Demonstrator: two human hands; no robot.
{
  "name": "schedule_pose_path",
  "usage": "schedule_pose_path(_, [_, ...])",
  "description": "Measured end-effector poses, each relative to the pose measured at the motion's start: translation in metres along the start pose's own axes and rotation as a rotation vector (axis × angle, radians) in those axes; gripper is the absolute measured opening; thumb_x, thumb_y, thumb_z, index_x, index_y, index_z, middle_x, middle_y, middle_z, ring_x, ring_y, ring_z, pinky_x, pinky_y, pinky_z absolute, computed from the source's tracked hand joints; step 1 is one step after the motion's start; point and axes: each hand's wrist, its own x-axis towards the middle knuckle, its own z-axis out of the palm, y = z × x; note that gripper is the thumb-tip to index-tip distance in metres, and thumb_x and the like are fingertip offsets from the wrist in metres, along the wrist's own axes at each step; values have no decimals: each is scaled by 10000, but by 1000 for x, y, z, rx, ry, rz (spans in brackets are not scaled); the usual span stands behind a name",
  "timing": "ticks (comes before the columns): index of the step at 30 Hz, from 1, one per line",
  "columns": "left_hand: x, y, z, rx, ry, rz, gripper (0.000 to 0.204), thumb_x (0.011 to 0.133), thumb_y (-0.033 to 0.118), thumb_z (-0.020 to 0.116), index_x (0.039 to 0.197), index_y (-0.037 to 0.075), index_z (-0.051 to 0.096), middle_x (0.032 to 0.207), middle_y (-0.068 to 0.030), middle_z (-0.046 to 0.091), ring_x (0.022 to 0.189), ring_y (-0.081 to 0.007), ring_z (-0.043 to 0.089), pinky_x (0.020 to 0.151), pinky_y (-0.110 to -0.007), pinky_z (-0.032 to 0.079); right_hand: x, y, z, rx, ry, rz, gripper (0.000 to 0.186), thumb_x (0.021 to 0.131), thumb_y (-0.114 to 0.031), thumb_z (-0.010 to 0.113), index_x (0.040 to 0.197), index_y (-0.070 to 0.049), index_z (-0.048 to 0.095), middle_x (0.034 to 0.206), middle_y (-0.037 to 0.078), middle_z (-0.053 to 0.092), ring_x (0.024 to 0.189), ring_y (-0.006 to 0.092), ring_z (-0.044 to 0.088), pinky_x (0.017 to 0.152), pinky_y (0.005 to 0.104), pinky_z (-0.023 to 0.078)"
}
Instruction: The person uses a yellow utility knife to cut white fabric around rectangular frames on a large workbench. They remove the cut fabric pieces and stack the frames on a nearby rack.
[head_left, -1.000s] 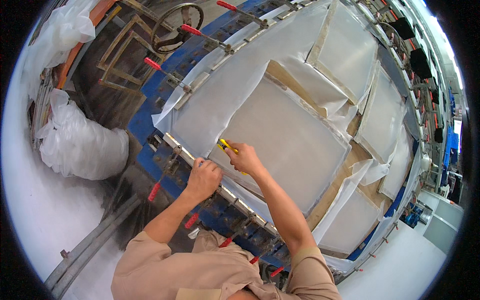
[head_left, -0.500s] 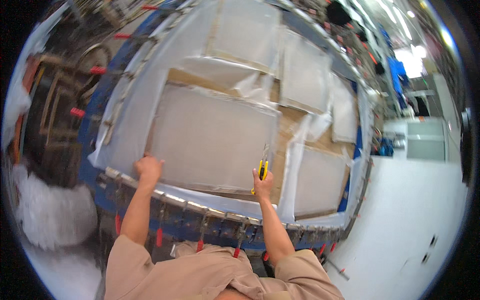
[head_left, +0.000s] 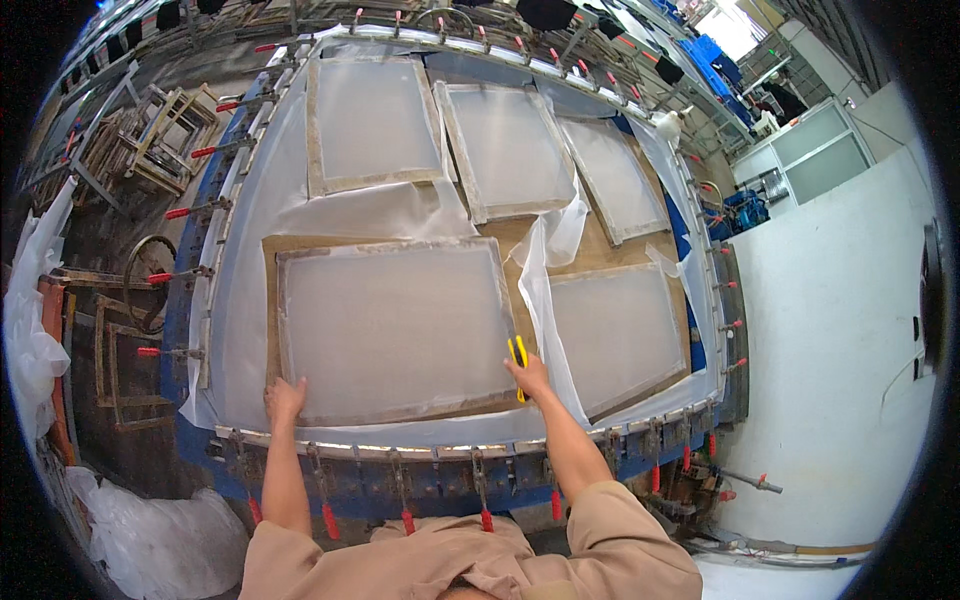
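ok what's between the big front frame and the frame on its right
In the head view, a strip of brown board and a loose white sheet flap lie there; the right hand, with a yellow cutter, is toward the near end.

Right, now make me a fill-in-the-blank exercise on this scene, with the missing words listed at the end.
1. The tool in the right hand is mainly ____, with a dark part in its middle.
2. The left hand is at the near ____ corner of the largest frame.
3. The clamp handles along the near edge of the table are ____.
4. Counting the largest, ____ frames lie on the table.

Missing words: yellow; left; red; five.
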Motion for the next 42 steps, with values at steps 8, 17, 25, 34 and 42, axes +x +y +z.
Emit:
schedule_pose_path(8, [38,96,-45,73,-79,482,399,902,409,622,1150,100,676,1164,-148,658,1097,-315,629,912,-455,514,-5,-68,-30,279,87,-125,424,909,-419,648,1083,-41,563,730,181,656,751,406,661,677,488,505])
schedule_pose_path(17, [201,319,-19,118,621,1315,133,810,105,620,940,116,644,946,-73,610,1036,-239,585,868,-381,479,30,-174,14,-169,35,-625,515,961,-272,543,1458,-204,426,862,214,613,771,385,634,692,486,518])
schedule_pose_path(25, [224,319,-49,316,467,1471,51,792,134,602,751,114,625,855,-43,608,897,-200,602,800,-361,472,82,-239,82,-320,-81,-644,549,926,-241,573,1455,-192,436,881,221,577,761,399,645,661,498,544])
schedule_pose_path(34, [206,315,-52,244,595,1414,50,753,86,619,707,105,626,818,-27,594,870,-184,588,774,-338,454,124,-268,85,-493,-22,-450,474,912,-234,545,1379,-181,491,938,238,636,840,442,672,713,531,561])
schedule_pose_path(42, [203,316,-55,221,504,1340,64,775,78,622,800,113,669,870,-24,616,906,-198,585,815,-357,444,130,-251,75,-490,-35,-506,409,917,-261,517,1314,-166,537,913,212,668,855,437,679,734,562,550])
